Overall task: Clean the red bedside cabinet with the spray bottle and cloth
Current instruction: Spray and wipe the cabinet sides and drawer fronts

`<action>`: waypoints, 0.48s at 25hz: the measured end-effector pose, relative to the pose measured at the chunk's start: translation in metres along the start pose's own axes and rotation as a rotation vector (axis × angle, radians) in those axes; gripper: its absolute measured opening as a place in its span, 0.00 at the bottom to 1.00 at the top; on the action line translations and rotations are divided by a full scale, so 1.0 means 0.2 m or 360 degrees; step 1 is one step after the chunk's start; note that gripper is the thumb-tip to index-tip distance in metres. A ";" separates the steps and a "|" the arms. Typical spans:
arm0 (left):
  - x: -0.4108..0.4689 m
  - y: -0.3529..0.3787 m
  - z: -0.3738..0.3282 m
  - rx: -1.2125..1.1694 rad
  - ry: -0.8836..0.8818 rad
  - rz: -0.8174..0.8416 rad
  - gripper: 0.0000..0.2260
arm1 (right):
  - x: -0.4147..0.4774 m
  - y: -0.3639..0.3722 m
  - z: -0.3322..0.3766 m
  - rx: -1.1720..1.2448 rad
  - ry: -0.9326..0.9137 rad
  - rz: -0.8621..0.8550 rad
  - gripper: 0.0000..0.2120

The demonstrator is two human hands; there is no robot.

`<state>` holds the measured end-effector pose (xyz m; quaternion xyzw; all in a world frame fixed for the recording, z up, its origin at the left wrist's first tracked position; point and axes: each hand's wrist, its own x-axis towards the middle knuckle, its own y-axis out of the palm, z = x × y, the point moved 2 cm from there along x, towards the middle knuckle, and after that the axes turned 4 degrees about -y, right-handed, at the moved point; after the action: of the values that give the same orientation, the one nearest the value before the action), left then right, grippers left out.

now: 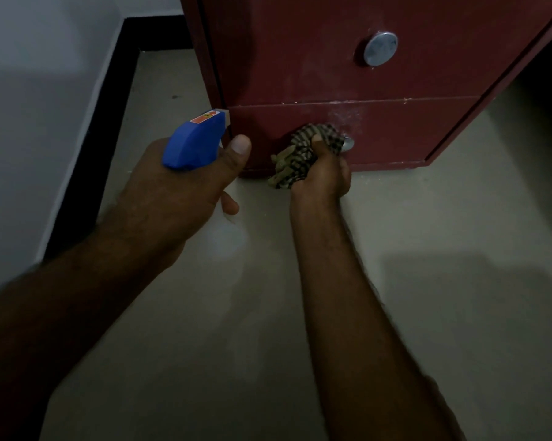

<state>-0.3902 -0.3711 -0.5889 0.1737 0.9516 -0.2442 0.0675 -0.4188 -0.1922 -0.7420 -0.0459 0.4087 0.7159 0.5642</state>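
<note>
The red bedside cabinet point(316, 68) stands on the floor ahead, with two drawer fronts and round silver knobs. My right hand point(324, 175) grips a bunched checked cloth point(303, 151) and presses it against the lower drawer front, just left of the lower knob point(347, 144). Whitish smears show on the red surface above the cloth. My left hand point(179, 192) holds the spray bottle; its blue trigger head point(195, 141) points at the cabinet's lower left corner. The bottle's body is hidden under my hand.
The larger silver knob point(380, 48) sits on the upper drawer. A white wall with a black skirting board point(93, 128) runs along the left. Pale tiled floor point(268, 313) spreads in front of the cabinet. The room is dim.
</note>
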 end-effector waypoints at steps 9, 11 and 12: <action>0.02 0.02 0.02 -0.0010 0.0039 0.0028 0.10 | -0.03 0.05 0.08 0.0052 -0.0103 0.0018 0.27; 0.02 0.03 0.02 0.0015 0.0026 0.0027 0.12 | -0.03 0.04 0.06 0.0026 -0.0083 -0.0015 0.24; 0.02 0.03 0.02 0.0028 0.0017 0.0022 0.13 | -0.05 0.05 0.05 0.0036 -0.0078 -0.0008 0.24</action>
<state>-0.3912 -0.3671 -0.5959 0.1821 0.9486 -0.2512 0.0626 -0.4199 -0.1926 -0.7245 -0.0230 0.4026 0.7107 0.5765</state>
